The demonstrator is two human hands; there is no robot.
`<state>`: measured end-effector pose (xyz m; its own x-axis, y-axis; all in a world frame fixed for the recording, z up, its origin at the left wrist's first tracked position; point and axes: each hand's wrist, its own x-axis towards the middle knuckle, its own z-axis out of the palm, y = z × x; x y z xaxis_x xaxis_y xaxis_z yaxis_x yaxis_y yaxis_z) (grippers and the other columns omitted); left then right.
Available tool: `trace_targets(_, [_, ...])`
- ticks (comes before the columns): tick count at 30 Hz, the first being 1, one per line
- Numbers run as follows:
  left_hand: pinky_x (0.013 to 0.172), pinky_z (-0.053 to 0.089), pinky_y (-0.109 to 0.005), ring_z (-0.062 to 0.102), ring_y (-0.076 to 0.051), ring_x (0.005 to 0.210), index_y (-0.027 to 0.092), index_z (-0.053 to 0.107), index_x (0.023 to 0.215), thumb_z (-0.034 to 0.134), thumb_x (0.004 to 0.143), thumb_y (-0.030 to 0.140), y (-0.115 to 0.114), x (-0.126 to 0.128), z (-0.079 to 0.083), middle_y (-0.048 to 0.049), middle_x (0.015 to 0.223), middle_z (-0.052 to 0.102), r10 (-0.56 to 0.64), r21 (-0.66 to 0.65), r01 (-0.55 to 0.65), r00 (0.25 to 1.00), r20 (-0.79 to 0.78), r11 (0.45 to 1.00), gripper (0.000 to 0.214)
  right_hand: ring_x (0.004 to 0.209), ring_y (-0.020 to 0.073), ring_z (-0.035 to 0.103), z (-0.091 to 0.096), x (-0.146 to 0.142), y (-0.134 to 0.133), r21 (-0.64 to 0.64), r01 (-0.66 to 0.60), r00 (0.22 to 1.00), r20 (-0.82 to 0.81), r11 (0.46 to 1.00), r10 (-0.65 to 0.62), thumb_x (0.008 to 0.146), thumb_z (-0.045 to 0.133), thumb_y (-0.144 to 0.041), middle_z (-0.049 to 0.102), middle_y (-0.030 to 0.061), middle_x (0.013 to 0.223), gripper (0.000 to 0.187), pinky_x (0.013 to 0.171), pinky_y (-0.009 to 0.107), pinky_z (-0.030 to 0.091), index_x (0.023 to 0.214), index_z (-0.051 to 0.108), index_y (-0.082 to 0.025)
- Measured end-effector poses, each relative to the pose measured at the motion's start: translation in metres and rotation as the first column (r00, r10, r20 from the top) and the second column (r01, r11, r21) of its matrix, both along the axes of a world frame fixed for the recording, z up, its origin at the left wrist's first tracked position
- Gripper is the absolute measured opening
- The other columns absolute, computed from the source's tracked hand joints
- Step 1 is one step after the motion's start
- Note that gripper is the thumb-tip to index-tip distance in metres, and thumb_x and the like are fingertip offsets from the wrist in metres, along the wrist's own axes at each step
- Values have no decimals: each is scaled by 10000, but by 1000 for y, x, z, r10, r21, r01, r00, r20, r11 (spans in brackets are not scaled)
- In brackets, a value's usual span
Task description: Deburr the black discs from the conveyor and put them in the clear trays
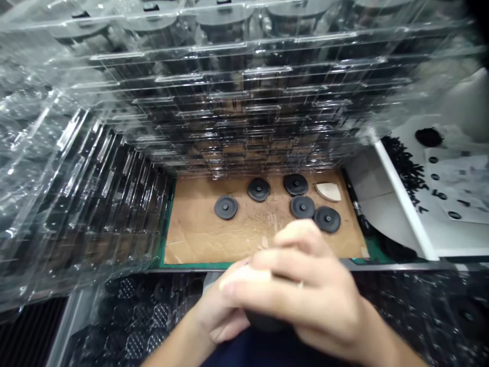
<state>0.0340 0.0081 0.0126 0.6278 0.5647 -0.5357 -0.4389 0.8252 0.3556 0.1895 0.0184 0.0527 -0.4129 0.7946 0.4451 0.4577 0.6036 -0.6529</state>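
Observation:
Both my hands meet low in the middle, in front of the cardboard sheet [206,234]. My right hand [305,290] lies on top, fingers curled over my left hand [221,316], which cups beneath it. Between them a dark rounded object [267,322] shows, too hidden to name. Several black round discs lie on the cardboard beyond the hands, among them one at the left [225,207], one at the back [259,189] and one nearest my right hand [327,219]. A pale wedge-shaped piece [329,191] lies at the back right.
Tall stacks of clear plastic trays [244,97] wall in the back, and more [69,193] close off the left. A white tray [439,193] with small black parts and discs stands at the right. Dark moulded trays [141,316] sit along the near edge.

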Motion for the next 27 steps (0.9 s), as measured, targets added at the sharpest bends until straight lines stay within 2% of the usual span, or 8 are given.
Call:
trace_targets(2, [742,566,-238,722,-197,831,200,719,969,807,639,189,0,0,-5,-20,889,750,-19,-40,23,994,109,999,342,821,142,587,-12,10,2,-80,176,982,-53,981,-180,941,477,-149,721,-14,906,261,798,292,443,1061,681,-260])
trace_targets(4, [727,574,-240,731,-203,841,210,704,1028,799,656,174,0,-3,-8,-27,976,759,-12,-45,20,984,179,999,385,803,142,616,-33,22,3,-296,343,928,-38,892,-369,921,523,-189,707,-5,947,300,757,274,486,1198,605,-271])
trace_targets(7, [725,583,-235,722,-215,910,201,699,1064,773,699,169,2,-9,-11,-41,1045,752,23,-27,-17,971,238,999,374,655,137,610,-79,32,-6,-527,380,904,36,760,-427,911,523,-291,672,23,923,366,610,260,528,1273,543,-247])
trace_targets(11, [705,587,-207,720,-223,903,119,717,1019,815,657,271,5,-15,-11,-77,1008,755,41,-29,-35,967,250,999,404,812,195,643,-132,28,-28,-512,413,904,133,753,-405,907,462,-294,625,91,948,269,727,340,561,931,706,-182])
trace_targets(14, [705,597,-229,706,-254,952,114,686,1093,831,631,322,6,-16,-12,-111,1064,735,49,-40,-39,962,269,998,527,952,229,641,-146,23,-42,-484,430,902,197,762,-384,890,499,-298,593,121,1047,264,786,374,562,992,708,-173])
trace_targets(21, [768,595,-263,703,-234,959,174,665,1123,804,679,286,4,-13,-15,-70,1075,723,108,-22,-105,974,200,994,478,798,227,670,-140,24,-37,-394,493,867,295,775,-402,901,475,-214,662,102,912,245,700,381,558,1043,663,-148])
trace_targets(24, [774,582,-266,708,-241,945,210,659,1137,843,616,307,2,-10,-14,-56,1080,724,128,-11,-128,979,161,992,561,939,237,653,-108,25,-21,-348,513,857,260,785,-444,917,473,-208,696,100,1017,229,842,409,508,1072,634,-159])
trace_targets(27, [810,544,-263,696,-239,954,193,680,1103,856,569,383,0,-7,-10,-60,1016,734,99,71,-108,989,113,992,593,936,153,632,-53,16,-11,-248,389,921,81,887,-381,934,477,-153,704,18,1041,231,835,302,462,1091,625,-236])
